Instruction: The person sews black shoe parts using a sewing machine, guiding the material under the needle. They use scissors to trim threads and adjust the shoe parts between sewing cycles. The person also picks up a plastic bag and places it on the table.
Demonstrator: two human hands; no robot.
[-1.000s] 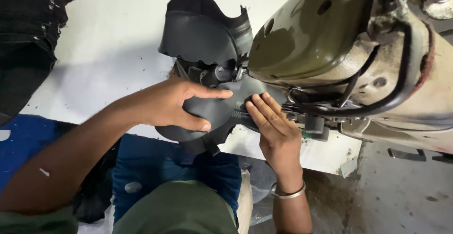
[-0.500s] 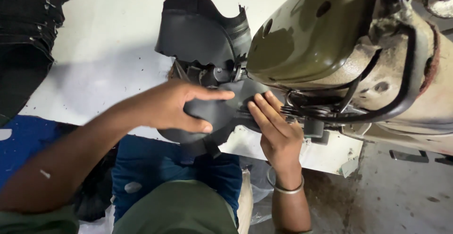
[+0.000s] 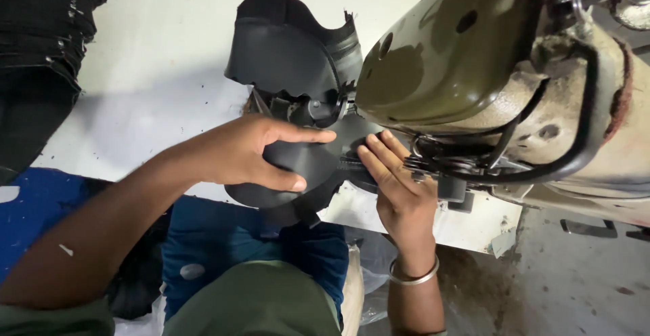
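Note:
A black leather shoe upper (image 3: pixel 291 58) lies under the head of an olive-green sewing machine (image 3: pixel 447 58), part of it standing up at the back and part lying flat toward me. My left hand (image 3: pixel 250 153) grips the flat front part, thumb below and fingers on top. My right hand (image 3: pixel 399 187) presses flat on the leather right beside the needle area, fingers pointing up and left. A metal bangle (image 3: pixel 414 276) sits on that wrist.
The white work table (image 3: pixel 162 92) carries the machine, with its front edge just above my lap. A pile of black material (image 3: pixel 40 58) sits at the far left. Black cables (image 3: pixel 542 139) loop along the machine's side. Blue cloth (image 3: pixel 230 241) covers my knees.
My left hand has shifted slightly along the leather and my right hand's fingers have slid a little closer to the needle area. The upper has barely moved.

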